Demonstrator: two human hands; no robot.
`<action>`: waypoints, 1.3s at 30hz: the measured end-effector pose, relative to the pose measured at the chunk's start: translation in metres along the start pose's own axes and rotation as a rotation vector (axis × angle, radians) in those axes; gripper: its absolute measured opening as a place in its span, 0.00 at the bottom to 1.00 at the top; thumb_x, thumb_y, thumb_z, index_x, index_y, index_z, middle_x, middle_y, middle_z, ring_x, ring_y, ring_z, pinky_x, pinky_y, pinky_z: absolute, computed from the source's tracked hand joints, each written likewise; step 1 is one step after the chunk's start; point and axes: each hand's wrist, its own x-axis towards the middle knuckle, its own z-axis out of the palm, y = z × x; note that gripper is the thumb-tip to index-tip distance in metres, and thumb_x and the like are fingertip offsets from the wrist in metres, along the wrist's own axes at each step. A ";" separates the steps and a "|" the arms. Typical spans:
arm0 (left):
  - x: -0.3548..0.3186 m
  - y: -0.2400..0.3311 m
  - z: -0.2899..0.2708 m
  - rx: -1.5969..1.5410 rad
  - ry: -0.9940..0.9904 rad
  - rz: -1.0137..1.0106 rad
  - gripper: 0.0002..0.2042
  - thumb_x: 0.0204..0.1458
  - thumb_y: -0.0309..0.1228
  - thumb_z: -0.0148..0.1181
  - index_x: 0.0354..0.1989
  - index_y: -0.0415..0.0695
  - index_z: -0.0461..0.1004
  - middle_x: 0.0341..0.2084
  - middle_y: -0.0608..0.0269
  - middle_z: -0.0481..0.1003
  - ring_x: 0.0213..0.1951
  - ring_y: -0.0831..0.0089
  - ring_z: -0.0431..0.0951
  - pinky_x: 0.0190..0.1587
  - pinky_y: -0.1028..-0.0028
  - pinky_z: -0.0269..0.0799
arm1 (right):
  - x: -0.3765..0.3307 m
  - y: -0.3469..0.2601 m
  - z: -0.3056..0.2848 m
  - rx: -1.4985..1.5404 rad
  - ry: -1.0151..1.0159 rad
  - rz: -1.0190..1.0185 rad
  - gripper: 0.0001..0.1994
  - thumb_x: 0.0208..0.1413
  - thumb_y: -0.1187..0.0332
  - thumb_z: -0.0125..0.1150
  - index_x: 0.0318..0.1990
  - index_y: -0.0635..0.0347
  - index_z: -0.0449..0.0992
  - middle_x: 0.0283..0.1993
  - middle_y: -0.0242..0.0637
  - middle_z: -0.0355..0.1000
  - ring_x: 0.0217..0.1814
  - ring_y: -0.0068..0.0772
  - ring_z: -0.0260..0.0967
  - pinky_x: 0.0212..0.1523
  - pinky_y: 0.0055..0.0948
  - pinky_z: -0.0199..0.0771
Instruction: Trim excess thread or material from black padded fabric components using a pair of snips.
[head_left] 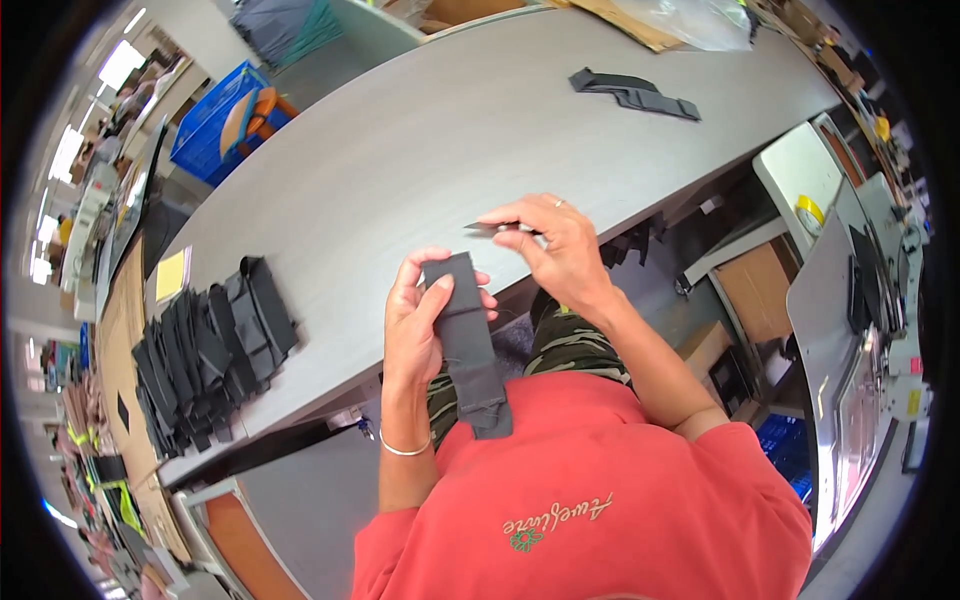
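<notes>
Okay, left hand [413, 318] grips a dark grey fabric strip [466, 330], thumb pressed on its front face, fingers wrapped behind with tips showing past its right side. Strip is held up just off the near edge of the bench [370, 165], around mid-length; its lower end hangs in front of the red shirt [590, 480], folded at the bottom. Cannot tell if that end touches the shirt.

Right hand [557, 248] is closed on a small pointed metal tool [484, 230], pinched between thumb and fingers; looks like thread snips, but mostly covered by the hand. Tip points left, near the strip's top end, not touching it. Bracelet [406, 452] on left wrist, ring [559, 203] on right hand.

Bench left end: row of overlapping dark strips [205, 355], packed near the near left corner. Yellow paper pad [172, 277] beside the pile, at the left edge. Bench right end: one more dark strip, bent [640, 97], lying alone. Far right corner: brown cardboard [622, 22] and clear plastic bag [700, 25] side by side. Past the far edge, toward the left: blue crate [208, 130]. Camouflage trousers [570, 345] below the near edge.
</notes>
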 end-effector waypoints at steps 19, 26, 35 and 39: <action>0.002 -0.018 -0.033 0.091 0.086 -0.088 0.17 0.56 0.35 0.55 0.50 0.37 0.67 0.36 0.60 0.75 0.36 0.73 0.77 0.35 0.74 0.76 | 0.009 0.003 0.048 0.365 -0.243 0.377 0.11 0.51 0.66 0.65 0.26 0.65 0.75 0.19 0.35 0.65 0.23 0.21 0.61 0.25 0.27 0.61; 0.031 -0.014 -0.021 0.068 0.342 -0.015 0.09 0.57 0.34 0.53 0.36 0.40 0.72 0.25 0.64 0.73 0.23 0.79 0.73 0.24 0.79 0.70 | 0.012 0.006 0.029 0.355 -0.162 0.317 0.18 0.47 0.61 0.65 0.47 0.54 0.74 0.43 0.36 0.75 0.40 0.36 0.71 0.44 0.31 0.71; 0.024 -0.023 -0.026 -0.083 0.427 0.010 0.07 0.54 0.33 0.56 0.34 0.42 0.72 0.26 0.69 0.72 0.26 0.81 0.72 0.27 0.80 0.69 | -0.026 0.004 0.020 0.012 -0.292 -0.003 0.10 0.46 0.75 0.62 0.37 0.54 0.79 0.26 0.32 0.69 0.27 0.33 0.61 0.31 0.28 0.63; 0.019 -0.024 -0.022 -0.112 0.403 0.019 0.07 0.54 0.33 0.55 0.34 0.42 0.71 0.26 0.69 0.72 0.26 0.81 0.72 0.27 0.79 0.69 | -0.031 -0.006 0.021 -0.051 -0.273 -0.084 0.09 0.45 0.75 0.62 0.36 0.54 0.79 0.25 0.32 0.69 0.24 0.32 0.59 0.29 0.29 0.62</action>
